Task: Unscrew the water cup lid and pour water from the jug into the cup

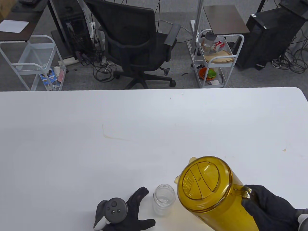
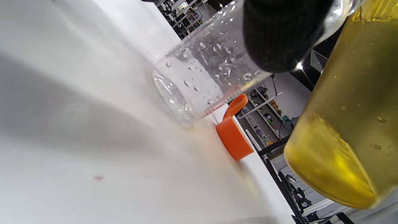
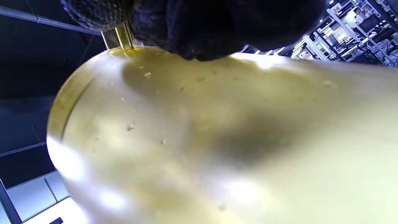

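A clear cup stands lidless near the table's front edge, with droplets on its wall. Its orange lid lies on the table just behind it and shows only in the left wrist view. My left hand lies beside the cup with fingers spread, and one fingertip is against the cup's side. My right hand grips the handle of the yellow jug, which is off the table and tilted, its spout side toward the cup. The jug's body fills the right wrist view. No stream of water is visible.
The white table stretches far ahead, with a faint stain near its middle. Beyond its far edge stand a black office chair and a white cart.
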The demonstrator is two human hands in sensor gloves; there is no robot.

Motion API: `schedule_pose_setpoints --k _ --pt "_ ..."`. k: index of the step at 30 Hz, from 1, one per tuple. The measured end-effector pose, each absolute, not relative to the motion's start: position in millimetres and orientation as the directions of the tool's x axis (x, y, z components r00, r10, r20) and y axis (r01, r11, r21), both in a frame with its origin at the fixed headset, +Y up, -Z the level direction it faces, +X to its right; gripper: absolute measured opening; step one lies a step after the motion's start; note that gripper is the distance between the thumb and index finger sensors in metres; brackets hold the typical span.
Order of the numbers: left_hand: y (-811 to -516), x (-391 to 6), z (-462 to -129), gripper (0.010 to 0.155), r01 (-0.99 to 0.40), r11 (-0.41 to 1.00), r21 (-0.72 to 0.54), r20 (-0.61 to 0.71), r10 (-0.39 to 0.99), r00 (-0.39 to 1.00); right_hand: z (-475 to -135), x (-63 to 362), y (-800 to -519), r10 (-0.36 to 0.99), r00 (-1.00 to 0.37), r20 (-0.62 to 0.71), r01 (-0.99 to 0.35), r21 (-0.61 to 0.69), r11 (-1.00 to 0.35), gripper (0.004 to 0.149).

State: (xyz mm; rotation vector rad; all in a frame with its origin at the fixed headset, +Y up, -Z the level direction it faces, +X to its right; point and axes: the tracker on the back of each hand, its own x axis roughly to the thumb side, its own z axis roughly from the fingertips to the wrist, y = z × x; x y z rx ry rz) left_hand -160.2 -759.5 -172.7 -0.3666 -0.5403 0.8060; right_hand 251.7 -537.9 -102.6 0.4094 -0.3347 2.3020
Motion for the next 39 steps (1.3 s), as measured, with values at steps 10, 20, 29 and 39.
schedule_pose_setpoints --k 10,20,29,39 --pt "-760 -159 -172 0.111 -0.567 0.655 -0.500 0.331 0.749 0.574 -109 224 -523 0.572 -0.743 0.347 -0.628 -0.065 -0.776 0.047" --pt "-761 -160 -173 0.111 -0.582 0.646 -0.494 0.308 0.756 0.577 -115 207 -506 0.482 -0.815 0.322 -0.523 -0.048 -0.851 0.048" --pt "-761 -159 -173 0.111 -0.573 0.651 -0.498 0.316 0.752 0.579 -115 201 -503 0.456 -0.838 0.300 -0.489 -0.043 -0.871 0.048" --pt "-761 -161 -173 0.112 -0.587 0.641 -0.495 0.304 0.760 0.574 -118 185 -489 0.370 -0.867 0.334 -0.411 -0.059 -0.910 0.048"
